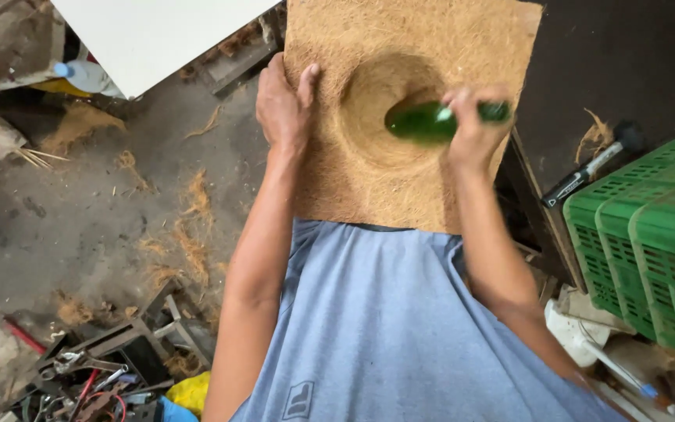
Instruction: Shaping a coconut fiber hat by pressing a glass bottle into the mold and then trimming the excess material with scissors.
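Grey-blue short-sleeve tee w/ small square logo at hem, bare forearms, no gloves.

Right hand (474, 129) presses a green bottle (431, 121), slightly blurred, into the fibre mat's (400, 187) hollow.

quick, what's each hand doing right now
Left hand: open, pressing the edge of the fibre mat.
Right hand: closed around the green glass bottle.
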